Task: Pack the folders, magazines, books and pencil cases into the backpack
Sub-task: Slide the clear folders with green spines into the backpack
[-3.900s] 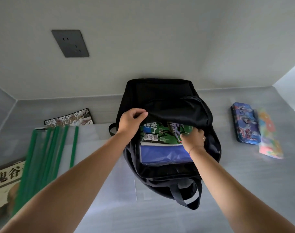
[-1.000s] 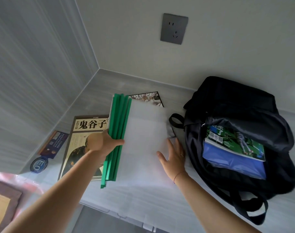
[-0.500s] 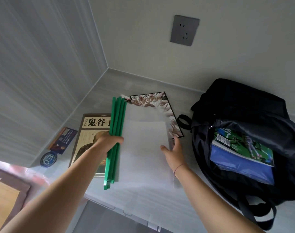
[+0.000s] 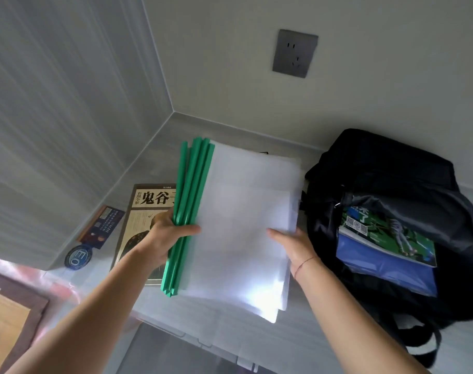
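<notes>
Folders (image 4: 238, 233) step right now: the green-spined clear stack is gripped at the spines by the left hand (image 4: 165, 236) and pinched at its loose edge by the right hand (image 4: 292, 244), just left of the open backpack (image 4: 378, 168). Next it probably needs to be swung over and slid in against the green magazine (image 4: 391, 236) inside. "鬼谷子" can be read on the book (image 4: 146, 209) farther left of the backpack.

Both hands have lifted the folders (image 4: 240, 225) off the magazine.

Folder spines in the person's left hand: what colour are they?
The folder spines are green, their covers translucent white; the head view shows it.
</notes>
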`<state>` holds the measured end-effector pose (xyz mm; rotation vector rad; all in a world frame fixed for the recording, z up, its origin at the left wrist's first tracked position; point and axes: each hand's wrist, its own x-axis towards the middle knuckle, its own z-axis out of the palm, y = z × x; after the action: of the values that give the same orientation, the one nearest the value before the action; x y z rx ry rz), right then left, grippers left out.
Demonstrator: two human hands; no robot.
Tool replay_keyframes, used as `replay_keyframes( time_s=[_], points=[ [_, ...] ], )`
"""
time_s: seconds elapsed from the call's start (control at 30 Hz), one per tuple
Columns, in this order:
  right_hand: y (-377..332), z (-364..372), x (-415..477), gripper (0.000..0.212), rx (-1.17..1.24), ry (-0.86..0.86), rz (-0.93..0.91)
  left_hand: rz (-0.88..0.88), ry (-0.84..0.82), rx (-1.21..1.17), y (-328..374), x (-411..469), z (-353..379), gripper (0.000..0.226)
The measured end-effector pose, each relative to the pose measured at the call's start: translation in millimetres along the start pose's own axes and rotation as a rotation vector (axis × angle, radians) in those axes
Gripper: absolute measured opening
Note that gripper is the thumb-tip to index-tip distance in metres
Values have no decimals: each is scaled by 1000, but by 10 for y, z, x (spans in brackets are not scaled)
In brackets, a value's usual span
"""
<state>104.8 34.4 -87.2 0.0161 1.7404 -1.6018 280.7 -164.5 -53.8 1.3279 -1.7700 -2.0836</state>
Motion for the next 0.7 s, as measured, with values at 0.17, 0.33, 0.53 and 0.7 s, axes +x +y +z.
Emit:
replay_keyframes(
  time_s=[0.17, 0.33, 0.53, 0.7],
  points=[
    [-569, -75, 76, 39, 126, -249, -149, 146, -87, -89, 419, -87, -39, 54],
    [-1102, -36, 223, 75, 114, -418, -305, 267, -132, -63, 822, -62, 9, 52],
    [-1251, -176, 297, 83, 55, -382, -338, 266, -34, 11, 901, 46, 78, 27],
    [-1178, -182, 213, 47, -33, -375, -360, 287, 76, 71, 852, 71, 156, 30]
  ],
)
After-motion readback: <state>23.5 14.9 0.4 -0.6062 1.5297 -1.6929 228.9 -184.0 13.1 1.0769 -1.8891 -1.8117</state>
